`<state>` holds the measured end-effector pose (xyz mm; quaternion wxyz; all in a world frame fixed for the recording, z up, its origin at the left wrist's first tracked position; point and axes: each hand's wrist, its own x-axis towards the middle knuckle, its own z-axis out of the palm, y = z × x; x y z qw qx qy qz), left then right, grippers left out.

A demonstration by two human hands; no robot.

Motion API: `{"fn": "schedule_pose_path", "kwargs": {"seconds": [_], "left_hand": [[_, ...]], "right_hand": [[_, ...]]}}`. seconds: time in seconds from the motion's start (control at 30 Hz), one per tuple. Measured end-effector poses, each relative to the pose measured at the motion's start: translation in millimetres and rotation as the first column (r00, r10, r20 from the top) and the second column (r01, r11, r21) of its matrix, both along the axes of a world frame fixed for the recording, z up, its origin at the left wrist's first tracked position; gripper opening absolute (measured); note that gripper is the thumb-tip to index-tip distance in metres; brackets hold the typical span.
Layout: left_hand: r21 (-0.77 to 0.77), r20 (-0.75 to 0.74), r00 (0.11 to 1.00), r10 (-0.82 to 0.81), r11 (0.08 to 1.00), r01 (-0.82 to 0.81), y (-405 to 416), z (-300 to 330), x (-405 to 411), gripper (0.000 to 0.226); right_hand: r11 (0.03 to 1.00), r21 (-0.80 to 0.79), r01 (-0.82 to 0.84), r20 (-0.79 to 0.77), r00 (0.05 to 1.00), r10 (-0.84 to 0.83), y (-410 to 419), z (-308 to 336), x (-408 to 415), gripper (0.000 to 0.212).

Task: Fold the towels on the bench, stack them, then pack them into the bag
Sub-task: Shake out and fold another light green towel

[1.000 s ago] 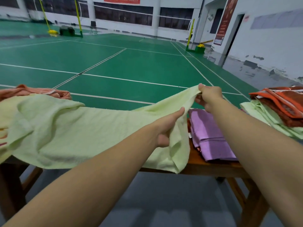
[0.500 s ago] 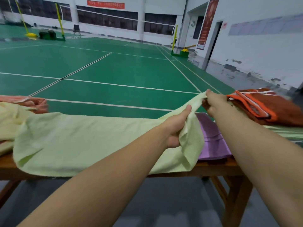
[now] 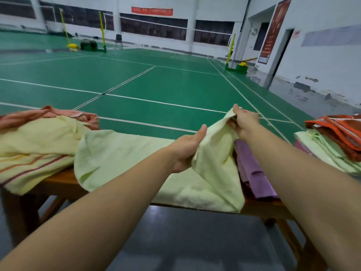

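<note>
Over the wooden tabletop [image 3: 58, 181], both forearms reach forward and slightly inward from the lower corners of the view. The left hand [image 3: 185, 147] sits low with its thumb raised, and the fingers are curled round a bunched fold of the pale green towel [image 3: 125, 159]. The right hand [image 3: 244, 122] is higher and farther out, back of the hand toward the camera, pinching the towel's upper corner between thumb and fingers. The two hands are close but apart, with a short taut stretch of cloth between them.

A red banner [image 3: 152, 11] on the far wall and a tall red poster [image 3: 272, 32] beside the doorway carry writing, but it is too small and blurred to read.

From the left hand the pale green towel spreads leftward across the tabletop, and its near edge hangs over the front below both hands. Left of the left hand, a cream towel with orange and red stripes [image 3: 29, 153] lies crumpled, with a salmon-pink towel [image 3: 48, 114] behind it. Just beneath the right forearm lies a purple towel [image 3: 254, 171], touching the green one. Right of the right hand is a stack of light green towels [image 3: 322, 151] topped by a brown and orange towel [image 3: 340, 132].
</note>
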<state>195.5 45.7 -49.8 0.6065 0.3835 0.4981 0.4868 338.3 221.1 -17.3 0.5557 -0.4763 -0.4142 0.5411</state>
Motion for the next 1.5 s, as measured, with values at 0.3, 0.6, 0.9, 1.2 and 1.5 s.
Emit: {"fn": "schedule_pose_path", "kwargs": {"seconds": [0.3, 0.6, 0.9, 1.2, 1.5], "left_hand": [[0.009, -0.135, 0.967, 0.216, 0.976, -0.217, -66.7, -10.8, -123.3, 0.051], [-0.061, -0.486, 0.764, 0.424, 0.855, -0.514, -125.2, -4.3, -218.4, 0.041], [0.282, -0.959, -0.134, 0.248, 0.816, -0.504, -110.1, -16.1, -233.0, 0.041], [0.287, -0.914, 0.147, 0.379, 0.858, -0.426, -43.1, -49.4, -191.4, 0.041], [0.285, -0.954, -0.242, 0.176, 0.782, -0.554, -44.2, -61.6, -207.1, 0.036]], "right_hand": [[0.973, 0.021, -0.231, 0.053, 0.972, 0.23, -45.1, -8.5, -159.9, 0.025], [0.833, -0.033, -0.553, 0.079, 0.829, 0.554, -101.0, -18.6, -309.7, 0.029], [0.809, -0.097, -0.58, 0.202, 0.785, 0.586, -110.1, -50.2, -254.6, 0.038], [0.902, 0.047, -0.429, 0.809, 0.545, 0.217, -98.9, -75.2, -95.7, 0.024], [0.93, -0.213, -0.298, 0.962, 0.1, 0.252, -88.0, -59.7, -52.8, 0.059]]}}
